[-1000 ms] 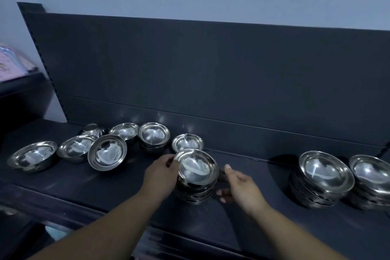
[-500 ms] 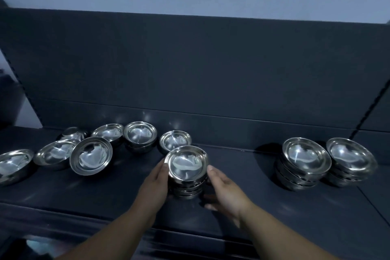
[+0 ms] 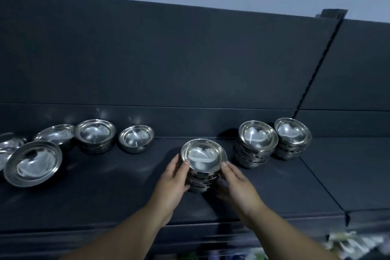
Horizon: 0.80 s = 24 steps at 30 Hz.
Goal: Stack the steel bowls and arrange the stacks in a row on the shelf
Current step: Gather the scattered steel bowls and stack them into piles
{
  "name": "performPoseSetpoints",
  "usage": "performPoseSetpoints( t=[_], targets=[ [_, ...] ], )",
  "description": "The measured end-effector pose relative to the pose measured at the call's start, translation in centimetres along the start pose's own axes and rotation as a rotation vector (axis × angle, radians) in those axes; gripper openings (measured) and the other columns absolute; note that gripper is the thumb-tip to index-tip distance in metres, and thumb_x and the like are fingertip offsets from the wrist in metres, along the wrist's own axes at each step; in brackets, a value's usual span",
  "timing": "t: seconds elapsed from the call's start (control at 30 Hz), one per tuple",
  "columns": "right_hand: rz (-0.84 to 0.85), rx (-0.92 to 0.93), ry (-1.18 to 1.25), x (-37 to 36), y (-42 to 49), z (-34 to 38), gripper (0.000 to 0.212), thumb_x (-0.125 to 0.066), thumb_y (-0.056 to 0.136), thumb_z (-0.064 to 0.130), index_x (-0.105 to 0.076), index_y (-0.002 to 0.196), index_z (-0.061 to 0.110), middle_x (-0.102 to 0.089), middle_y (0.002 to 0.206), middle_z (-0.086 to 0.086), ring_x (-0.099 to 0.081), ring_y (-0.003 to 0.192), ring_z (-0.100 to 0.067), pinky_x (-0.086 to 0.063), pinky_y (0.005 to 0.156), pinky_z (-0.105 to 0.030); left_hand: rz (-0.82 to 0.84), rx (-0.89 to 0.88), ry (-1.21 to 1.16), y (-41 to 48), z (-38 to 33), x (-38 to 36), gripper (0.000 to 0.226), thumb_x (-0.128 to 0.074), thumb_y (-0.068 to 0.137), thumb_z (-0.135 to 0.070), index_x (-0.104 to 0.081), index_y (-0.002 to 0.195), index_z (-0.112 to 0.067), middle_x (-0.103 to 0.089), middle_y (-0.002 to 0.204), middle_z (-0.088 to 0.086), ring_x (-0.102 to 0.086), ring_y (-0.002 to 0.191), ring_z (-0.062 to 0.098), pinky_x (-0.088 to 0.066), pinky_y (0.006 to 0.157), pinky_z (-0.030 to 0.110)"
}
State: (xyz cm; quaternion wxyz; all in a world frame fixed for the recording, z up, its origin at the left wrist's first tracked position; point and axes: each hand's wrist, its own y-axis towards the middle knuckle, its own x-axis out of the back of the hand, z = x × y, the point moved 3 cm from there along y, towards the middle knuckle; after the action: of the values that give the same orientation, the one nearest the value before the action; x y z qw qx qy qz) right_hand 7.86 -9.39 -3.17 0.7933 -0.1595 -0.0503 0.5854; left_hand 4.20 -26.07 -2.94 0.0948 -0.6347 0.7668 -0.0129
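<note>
**A:** Where was the stack of bowls [image 3: 203,167]?

**B:** On the shelf [image 3: 295,192], about the middle. It sat just left of two finished piles, the nearer stack [image 3: 257,143] and the end stack [image 3: 293,137]. Those two stood close together against the back panel [image 3: 190,59].

**A:** And the hands?

**B:** Both were clamped on it. The left hand [image 3: 173,181] wrapped one side and the right hand [image 3: 236,183] the other. The fingers curled round the lower bowls, and each thumb was up at the top bowl's rim. I'd judge that was to keep the nested bowls from sliding, since smooth steel slips and a one-sided grip could tip the pile.

**A:** Lifted or resting?

**B:** I couldn't tell, because its base was dark and partly hidden by the hands.

**A:** Why that spot?

**B:** It looked bound for the place beside the nearer stack, carrying the row on leftward. It sat forward of that line, so it probably needed to go back and a little right.

**A:** And further out?

**B:** Loose pieces lay to the left: a single bowl [image 3: 136,138], a low stack [image 3: 95,135] and a tilted bowl [image 3: 33,162] toward the front. More were cut off at the frame's edge. I took them for stock for later piles.
</note>
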Motion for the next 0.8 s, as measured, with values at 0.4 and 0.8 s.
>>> performPoseSetpoints(
  t=[0.4, 0.8],
  targets=[
    [0.148, -0.033, -0.050, 4.0, 4.9, 1.9, 0.053, -0.058, 0.093, 0.041, -0.039, 0.142, 0.034, -0.061, 0.132, 0.001, -0.060, 0.118, -0.020, -0.052, 0.096, -0.042, -0.020, 0.013, 0.104, 4.5, -0.1, -4.4, 0.050, -0.077, 0.075, -0.038, -0.054, 0.119, -0.036, -0.064, 0.116, -0.020, -0.060, 0.110, -0.001, -0.045, 0.102, 0.033],
    [0.271, 0.197, -0.940, 2.8, 3.6, -0.4, 0.036, -0.071, 0.080, 0.046, -0.063, 0.108, 0.024, -0.064, 0.099, 0.008, -0.058, 0.095, -0.007, -0.039, 0.080, -0.012, -0.149, -0.013, 1.004, 2.0, 2.0, -0.8, 0.087, -0.074, 0.073, -0.049, -0.034, 0.144, -0.019, -0.036, 0.146, -0.004, -0.035, 0.136, 0.013, -0.027, 0.111, 0.020]
  ],
)
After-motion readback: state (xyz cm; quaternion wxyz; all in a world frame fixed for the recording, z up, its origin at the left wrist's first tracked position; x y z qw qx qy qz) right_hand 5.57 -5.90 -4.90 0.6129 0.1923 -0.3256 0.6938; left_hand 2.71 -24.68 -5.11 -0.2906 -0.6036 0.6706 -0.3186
